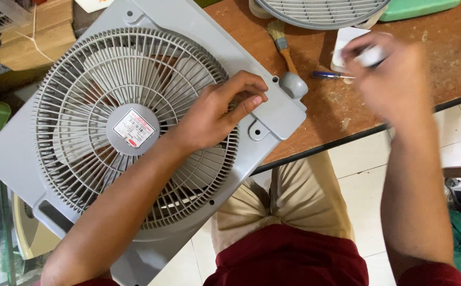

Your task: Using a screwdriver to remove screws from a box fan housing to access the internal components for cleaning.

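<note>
A grey box-fan front panel [198, 32] with a round grille and a centre label leans tilted against the wooden table [453, 63] and over my lap. My left hand [217, 108] lies on the grille's right edge, fingers curled through the ribs, thumb on the frame near a grey knob [294, 85]. My right hand [395, 74] is blurred above the table, fingers closed around a small white object [371, 55] that I cannot identify.
On the table lie a paintbrush [282, 42], a blue-handled screwdriver [328, 76], a white flat piece [344, 39], another round grille [320, 13] and a green object [421, 8]. Cardboard [34, 37] sits at the upper left. White floor tiles show at the right.
</note>
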